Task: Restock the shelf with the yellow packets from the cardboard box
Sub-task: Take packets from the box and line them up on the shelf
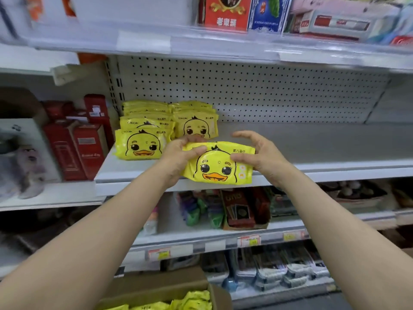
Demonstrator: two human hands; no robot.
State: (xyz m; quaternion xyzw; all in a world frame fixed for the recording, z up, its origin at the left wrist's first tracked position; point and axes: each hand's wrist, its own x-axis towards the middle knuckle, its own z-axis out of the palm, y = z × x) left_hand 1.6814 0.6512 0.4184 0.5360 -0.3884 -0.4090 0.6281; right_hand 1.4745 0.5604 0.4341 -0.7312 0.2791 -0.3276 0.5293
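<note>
I hold one yellow packet (pixel 218 164) with a duck face at the front edge of the white shelf (pixel 312 144). My left hand (pixel 178 156) grips its left end, thumb on top. My right hand (pixel 259 153) pinches its right end with the thumb on the front, while the other fingers arch above it. Two rows of the same yellow packets (pixel 143 142) stand at the shelf's left end against the pegboard. The cardboard box (pixel 161 291) sits low in front of me with more yellow packets (pixel 194 300) inside.
Red boxes (pixel 78 148) stand on the neighbouring shelf to the left. The shelf above (pixel 223 48) overhangs with red and blue packages. Lower shelves hold card packs (pixel 241 209) and mixed goods. To the right of the stacked packets lies bare shelf surface.
</note>
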